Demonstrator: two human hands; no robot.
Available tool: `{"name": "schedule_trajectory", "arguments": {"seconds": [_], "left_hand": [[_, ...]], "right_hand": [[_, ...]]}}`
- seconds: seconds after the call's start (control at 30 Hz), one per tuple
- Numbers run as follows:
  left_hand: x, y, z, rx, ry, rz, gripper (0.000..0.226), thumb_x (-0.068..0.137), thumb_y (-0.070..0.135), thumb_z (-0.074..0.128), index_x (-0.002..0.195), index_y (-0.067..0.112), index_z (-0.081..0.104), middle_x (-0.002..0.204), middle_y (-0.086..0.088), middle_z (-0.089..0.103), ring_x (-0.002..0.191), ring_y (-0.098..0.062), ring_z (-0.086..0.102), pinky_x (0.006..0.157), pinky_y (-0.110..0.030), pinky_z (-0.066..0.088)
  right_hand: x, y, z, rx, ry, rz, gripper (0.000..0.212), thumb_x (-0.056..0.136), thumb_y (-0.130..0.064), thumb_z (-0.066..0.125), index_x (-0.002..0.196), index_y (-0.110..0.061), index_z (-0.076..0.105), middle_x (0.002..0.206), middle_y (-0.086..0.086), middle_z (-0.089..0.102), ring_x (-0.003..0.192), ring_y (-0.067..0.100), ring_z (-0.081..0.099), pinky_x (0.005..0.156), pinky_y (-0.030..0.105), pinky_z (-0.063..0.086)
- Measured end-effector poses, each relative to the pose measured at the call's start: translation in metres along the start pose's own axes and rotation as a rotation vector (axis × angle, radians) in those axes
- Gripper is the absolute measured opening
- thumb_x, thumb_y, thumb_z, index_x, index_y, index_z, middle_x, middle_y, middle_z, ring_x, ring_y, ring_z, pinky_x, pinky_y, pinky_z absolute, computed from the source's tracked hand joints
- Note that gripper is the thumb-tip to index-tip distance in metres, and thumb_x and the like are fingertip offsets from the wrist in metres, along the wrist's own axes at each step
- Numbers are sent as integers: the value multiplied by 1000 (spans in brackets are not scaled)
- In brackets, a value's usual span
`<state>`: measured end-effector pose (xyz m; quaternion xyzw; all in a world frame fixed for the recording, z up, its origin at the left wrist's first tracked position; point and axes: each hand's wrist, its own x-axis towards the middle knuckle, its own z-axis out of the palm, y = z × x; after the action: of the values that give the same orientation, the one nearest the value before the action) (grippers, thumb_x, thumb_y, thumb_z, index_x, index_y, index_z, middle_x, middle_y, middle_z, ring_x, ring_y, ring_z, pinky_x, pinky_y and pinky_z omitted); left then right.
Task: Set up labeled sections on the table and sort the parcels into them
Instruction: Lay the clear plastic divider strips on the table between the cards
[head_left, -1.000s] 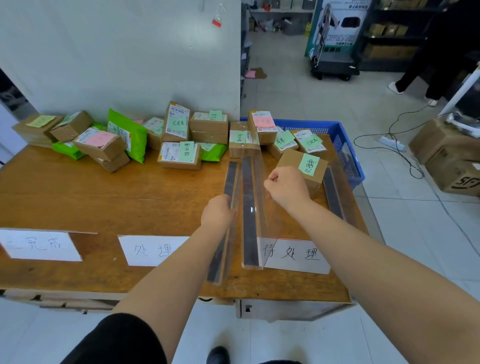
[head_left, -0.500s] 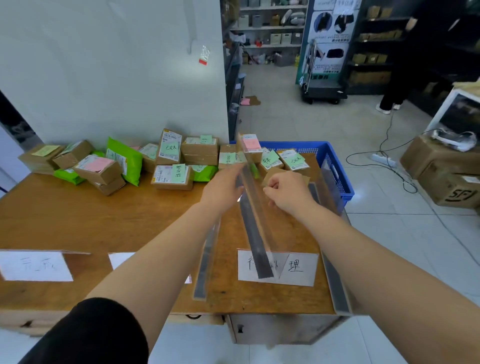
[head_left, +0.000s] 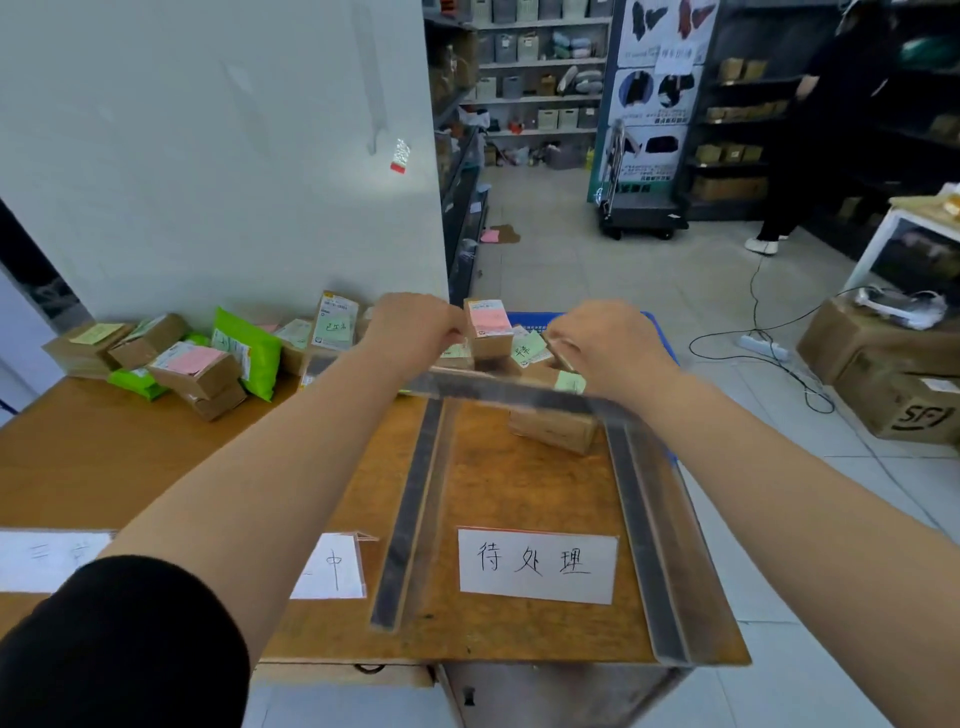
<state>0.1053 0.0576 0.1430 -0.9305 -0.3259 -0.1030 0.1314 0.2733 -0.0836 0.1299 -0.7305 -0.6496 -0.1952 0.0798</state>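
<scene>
A clear divider strip (head_left: 511, 391) with a dark band along its length is held crosswise above the far part of the wooden table (head_left: 130, 457); its long axis runs left to right, roughly parallel to the table's near edge, with the right end slightly nearer and lower than the left. The left hand (head_left: 413, 332) is closed around the strip's left end, and the right hand (head_left: 610, 348) is closed around the right end, knuckles up. Two further strips lie flat on the table with their long axes running near to far: the left strip (head_left: 410, 512) stands just left of the white label card (head_left: 537, 565), and the right strip (head_left: 647, 545) lies along the table's right edge. The label card sits between these two strips, near the front edge, and bears handwritten characters. A second label card (head_left: 330, 566) lies left of the left strip, partly hidden by the left forearm. One brown parcel (head_left: 553, 428) rests on the table between the two flat strips, just below the held strip. More parcels, among them a green pouch (head_left: 247, 353) and a box with a pink note (head_left: 195, 366), are piled along the far edge against the wall. A blue basket (head_left: 540, 321) shows behind the hands.
</scene>
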Motion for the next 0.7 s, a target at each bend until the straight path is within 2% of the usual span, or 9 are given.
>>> {"name": "schedule_trajectory", "arguments": {"seconds": [0.07, 0.13, 0.17, 0.23, 0.3, 0.37, 0.53, 0.63, 0.7], "left_hand": [[-1, 1, -6, -75, 78, -82, 24, 94, 29, 45, 105, 28, 66, 106, -4, 67, 95, -28, 61, 69, -32, 39], [0, 4, -12, -192, 148, -204, 24, 92, 27, 46, 99, 23, 69, 100, -6, 68, 92, -29, 62, 69, -32, 40], [1, 8, -14, -261, 179, -250, 23, 91, 28, 48, 93, 20, 70, 95, -6, 69, 90, -28, 62, 67, -31, 39], [1, 24, -17, -356, 208, -265, 24, 89, 27, 50, 80, 14, 68, 84, -6, 66, 85, -27, 61, 63, -29, 34], [2, 46, -17, -371, 197, -239, 27, 89, 25, 49, 81, 8, 68, 82, -9, 65, 74, -26, 57, 59, -28, 33], [-1, 62, -13, -390, 148, -261, 26, 89, 19, 45, 77, 6, 64, 80, -10, 63, 63, -22, 50, 56, -27, 33], [-22, 66, 10, -811, -116, -120, 20, 87, 21, 56, 99, 13, 69, 89, 1, 69, 79, -11, 61, 72, -25, 48], [-43, 58, 28, -1110, -199, -213, 31, 87, 26, 60, 118, 22, 63, 108, 9, 67, 89, 1, 57, 82, -20, 45], [-61, 45, 49, -1064, -148, -327, 30, 89, 20, 56, 119, 19, 62, 115, 4, 65, 96, -5, 56, 88, -25, 44]], "right_hand": [[-6, -7, 6, -59, 278, 32, 31, 82, -21, 62, 111, -12, 60, 120, 10, 60, 111, 29, 50, 93, 39, 40], [-13, -23, 12, 224, 419, 160, 39, 83, -27, 61, 119, -12, 56, 124, 9, 57, 117, 27, 47, 98, 38, 36], [-14, -32, 12, 530, 345, 312, 42, 87, -32, 57, 125, -15, 53, 129, 6, 54, 118, 23, 48, 98, 36, 36], [-5, -49, 9, 1322, -20, 681, 50, 92, -41, 50, 137, -20, 41, 140, 1, 45, 120, 19, 48, 97, 36, 39], [8, -55, 7, 1803, -219, 810, 56, 90, -46, 51, 139, -22, 38, 144, 3, 42, 123, 23, 48, 99, 45, 44], [17, -59, 7, 1873, -280, 796, 54, 85, -51, 57, 129, -22, 47, 137, 4, 49, 120, 27, 51, 94, 50, 48], [17, -54, 23, 1747, -169, 968, 36, 90, -32, 58, 118, -11, 55, 110, 7, 62, 95, 21, 63, 61, 33, 60], [10, -37, 39, 1556, -145, 1106, 29, 92, -13, 50, 120, -6, 53, 106, 14, 63, 89, 21, 64, 72, 35, 58], [5, -29, 44, 1479, -118, 1099, 31, 89, -9, 51, 119, -1, 56, 109, 21, 62, 74, 16, 61, 62, 29, 56]]}}
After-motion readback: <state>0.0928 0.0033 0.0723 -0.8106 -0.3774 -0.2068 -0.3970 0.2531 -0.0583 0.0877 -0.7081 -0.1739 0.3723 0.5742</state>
